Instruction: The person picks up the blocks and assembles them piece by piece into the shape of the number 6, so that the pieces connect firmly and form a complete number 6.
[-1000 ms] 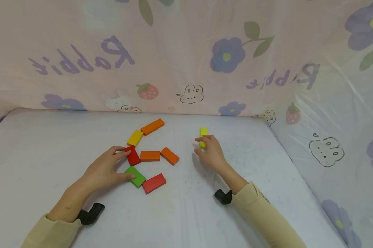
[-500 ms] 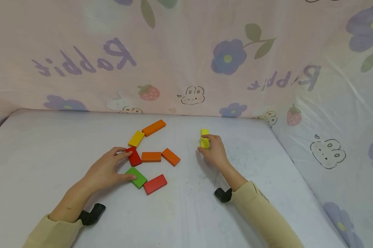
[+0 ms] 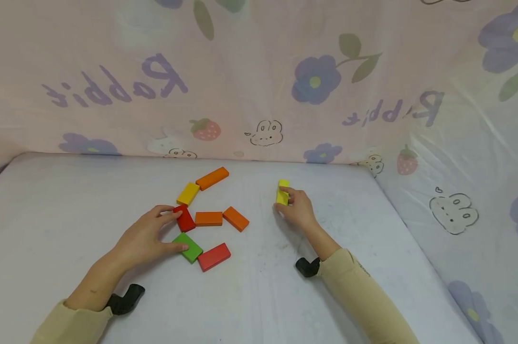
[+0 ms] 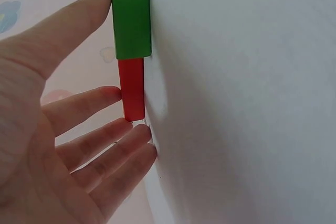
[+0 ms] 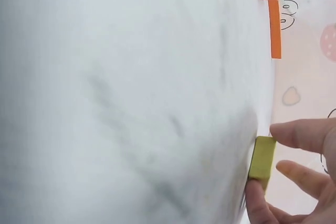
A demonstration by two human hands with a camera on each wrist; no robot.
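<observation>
My left hand (image 3: 145, 236) rests at the left of a cluster of flat wooden blocks, its thumb on the green block (image 3: 189, 249) and a fingertip on the dark red block (image 3: 186, 220). In the left wrist view its fingers are spread, the thumb touching the green block (image 4: 131, 19) and a finger at the red one (image 4: 132, 87). On the right, my right hand (image 3: 299, 209) pinches a bright yellow block (image 3: 283, 196) between thumb and fingers. The right wrist view shows that yellow block (image 5: 262, 158) close over the white surface.
An orange block (image 3: 212, 178) and a darker yellow block (image 3: 188, 193) continue the curve at the back. Two more orange blocks, one flat (image 3: 209, 219) and one slanted (image 3: 236, 218), lie mid-cluster. A light red block (image 3: 214, 256) touches the green one. A printed curtain (image 3: 242, 71) borders the white table (image 3: 259, 306).
My right hand's fingers have closed around the yellow block, having hovered open over it a second ago. The left hand and the other blocks stay in place.
</observation>
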